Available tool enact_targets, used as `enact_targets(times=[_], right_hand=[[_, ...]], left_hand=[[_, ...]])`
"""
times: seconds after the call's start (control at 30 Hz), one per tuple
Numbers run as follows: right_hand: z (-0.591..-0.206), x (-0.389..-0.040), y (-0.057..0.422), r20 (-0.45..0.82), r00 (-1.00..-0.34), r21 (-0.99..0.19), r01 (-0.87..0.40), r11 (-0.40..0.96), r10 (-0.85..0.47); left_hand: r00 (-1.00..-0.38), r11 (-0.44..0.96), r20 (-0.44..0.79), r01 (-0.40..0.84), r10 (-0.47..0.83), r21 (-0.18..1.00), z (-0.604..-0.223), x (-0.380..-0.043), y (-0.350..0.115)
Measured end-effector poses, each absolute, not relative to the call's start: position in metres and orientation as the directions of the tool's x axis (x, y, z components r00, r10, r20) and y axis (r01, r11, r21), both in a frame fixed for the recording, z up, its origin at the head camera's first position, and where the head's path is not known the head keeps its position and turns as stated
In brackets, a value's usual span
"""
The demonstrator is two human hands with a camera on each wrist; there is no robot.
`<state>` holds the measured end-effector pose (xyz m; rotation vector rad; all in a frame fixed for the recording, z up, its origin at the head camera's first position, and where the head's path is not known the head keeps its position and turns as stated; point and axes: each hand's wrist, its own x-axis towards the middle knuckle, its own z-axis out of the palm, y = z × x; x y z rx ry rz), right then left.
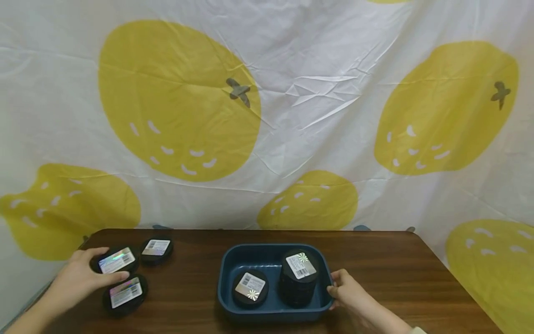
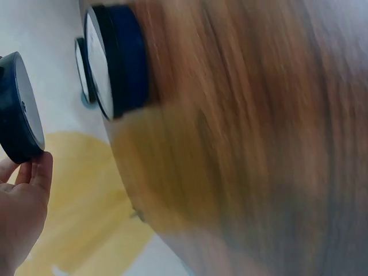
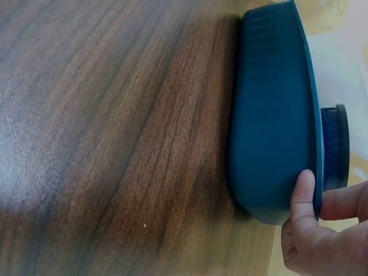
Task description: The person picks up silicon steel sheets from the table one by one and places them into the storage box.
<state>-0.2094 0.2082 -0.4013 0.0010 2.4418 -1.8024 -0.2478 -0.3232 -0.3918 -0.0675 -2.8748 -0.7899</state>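
Note:
At the table's left side my left hand [image 1: 83, 273] grips a flat round black container with a silver barcode label [image 1: 117, 261] between thumb and fingers. In the left wrist view that container [image 2: 24, 109] is held above the table, fingertips at its edge. Two similar labelled containers lie close by, one behind [image 1: 156, 251] and one in front [image 1: 125, 295]. My right hand [image 1: 349, 293] pinches the right rim of a blue rectangular tub [image 1: 267, 316], thumb and fingers on either side of its wall [image 3: 276, 115]. Inside stand a single black container [image 1: 250, 288] and a taller stack [image 1: 298, 284] on the right.
The dark wooden table [image 1: 192, 278] carries the tub near its middle. Behind and beside the table hangs a white cloth printed with yellow lemons [image 1: 179, 102], close to its back edge.

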Motion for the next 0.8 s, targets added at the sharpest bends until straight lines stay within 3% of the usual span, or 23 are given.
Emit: enact_targets(times=[0.8], right_hand=[[-0.405, -0.213, 0.206, -0.076, -0.997, -0.956, 0.065, 0.286, -0.026]], left_hand=[[-0.926, 0.742, 0.300, 0.365, 0.229, 0.563, -0.370, -0.241, -0.205]])
